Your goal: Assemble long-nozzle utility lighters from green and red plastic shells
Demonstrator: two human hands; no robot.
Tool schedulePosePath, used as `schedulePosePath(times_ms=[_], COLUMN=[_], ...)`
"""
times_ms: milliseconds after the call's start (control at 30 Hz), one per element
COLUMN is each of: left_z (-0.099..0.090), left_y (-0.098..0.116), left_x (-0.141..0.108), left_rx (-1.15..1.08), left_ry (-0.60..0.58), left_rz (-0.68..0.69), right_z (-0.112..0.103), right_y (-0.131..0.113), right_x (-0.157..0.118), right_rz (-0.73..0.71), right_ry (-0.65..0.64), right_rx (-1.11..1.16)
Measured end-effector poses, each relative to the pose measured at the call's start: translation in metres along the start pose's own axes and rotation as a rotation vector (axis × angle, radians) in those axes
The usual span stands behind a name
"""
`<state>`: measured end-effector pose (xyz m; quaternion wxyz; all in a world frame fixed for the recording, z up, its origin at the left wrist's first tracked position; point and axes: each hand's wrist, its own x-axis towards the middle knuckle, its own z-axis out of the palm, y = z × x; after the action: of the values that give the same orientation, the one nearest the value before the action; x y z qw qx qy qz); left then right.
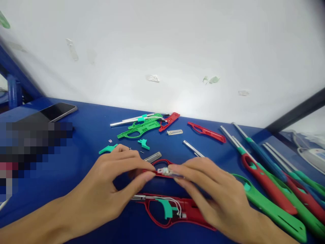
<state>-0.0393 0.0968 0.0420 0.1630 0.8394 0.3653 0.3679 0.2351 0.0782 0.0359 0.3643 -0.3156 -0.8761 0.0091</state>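
My right hand [210, 189] pinches a small clear lighter fuel tank [177, 175], its pale valve end pointing left. At that end, the thumb and forefinger of my left hand [119, 176] are closed together; what lies between them is too small to make out. Just behind the fingertips is a red lighter casing half [166, 162], partly hidden. Below my hands lies another red casing half [196, 208] holding a teal trigger [166, 207], white wires [179, 203] and a metal tube [138, 197]. My right hand covers part of its handle.
Green casing halves [139, 129], red casing pieces [208, 132], teal triggers [144, 144], clear tanks [175, 132] and a metal tube [193, 148] lie beyond my hands. Several assembled lighters [269, 183] are at right. A phone [59, 111] lies left; a white wall [162, 44] rises behind.
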Motion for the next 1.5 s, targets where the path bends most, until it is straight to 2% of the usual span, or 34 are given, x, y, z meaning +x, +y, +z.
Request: schedulePosePath(times_ms=[100,200,333,500,567,633,700,867,1033,1200,1367,1500], left_z=[-0.003,-0.004,0.001,0.001,0.0,0.001,0.006,0.017,0.017,0.024,0.035,0.041], left_y=[-0.001,0.0,0.003,0.004,0.004,0.005,0.009,0.032,0.066,0.075,0.073,0.088], left_x=[-0.001,-0.001,-0.001,0.002,0.006,0.013,0.022,0.047,0.073,0.081,0.078,0.08], left_rx=[0.1,0.135,0.12,0.112,0.134,0.162,0.208,0.341,0.391,0.52,0.7,0.776], left_ry=[0.022,0.001,-0.016,0.021,0.059,0.048,-0.057,-0.511,-0.748,-0.898,-0.949,-0.991], left_rz=[-0.016,0.04,0.136,0.278,0.318,0.308,0.261,0.169,0.192,0.197,0.22,0.256], right_z=[-0.006,-0.013,-0.026,-0.035,-0.035,-0.033,-0.03,-0.018,-0.007,-0.001,-0.003,-0.004], right_y=[0.01,0.017,0.012,-0.015,-0.024,-0.032,-0.038,-0.046,-0.045,-0.048,-0.051,-0.051], right_x=[0.004,0.012,0.015,-0.018,-0.037,-0.054,-0.067,-0.088,-0.095,-0.087,-0.078,-0.076], right_rz=[0.066,0.11,0.164,0.391,0.433,0.437,0.426,0.38,0.246,0.167,0.145,0.148], right_ry=[0.038,0.106,0.176,0.183,0.177,0.127,0.101,0.158,0.001,0.055,0.129,0.138], right_rx=[-0.047,-0.089,-0.129,-0.117,-0.143,-0.111,-0.08,-0.078,-0.147,-0.19,-0.223,-0.238])
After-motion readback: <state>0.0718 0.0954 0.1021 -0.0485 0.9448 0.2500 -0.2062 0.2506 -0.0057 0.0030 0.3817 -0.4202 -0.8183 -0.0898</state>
